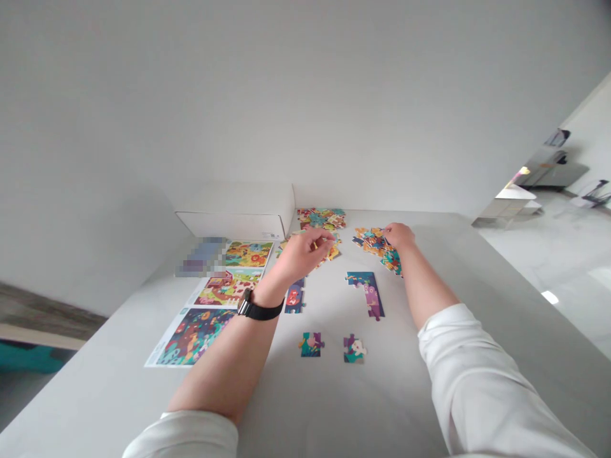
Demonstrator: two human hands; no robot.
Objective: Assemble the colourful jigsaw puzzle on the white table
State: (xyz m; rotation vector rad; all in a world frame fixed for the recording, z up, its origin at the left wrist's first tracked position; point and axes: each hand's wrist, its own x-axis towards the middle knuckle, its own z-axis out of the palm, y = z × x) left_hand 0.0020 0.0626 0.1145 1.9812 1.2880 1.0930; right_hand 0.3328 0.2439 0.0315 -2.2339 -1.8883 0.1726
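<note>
My left hand point(305, 253), with a black watch point(258, 307) at the wrist, hovers over a pile of yellowish puzzle pieces point(334, 249). Its fingers are curled together, and I cannot make out whether a piece is between them. My right hand point(401, 235) pinches at the right edge of another pile of puzzle pieces point(372, 240), mostly orange and blue. Nearer to me lies a joined purple and navy corner section point(371, 294). A piece with a red figure point(294, 297) is partly under my left forearm. Two loose pieces, one teal and purple point(310, 344), one with a white animal point(354, 348), lie in front.
A printed picture sheet point(191, 337) lies on the left of the white table point(324, 407), partly behind my left forearm. A white box point(233, 216) stands against the wall. Beside it, more pieces point(322, 218) are heaped. A blurred-out rectangle point(200, 257) overlaps the sheet's corner.
</note>
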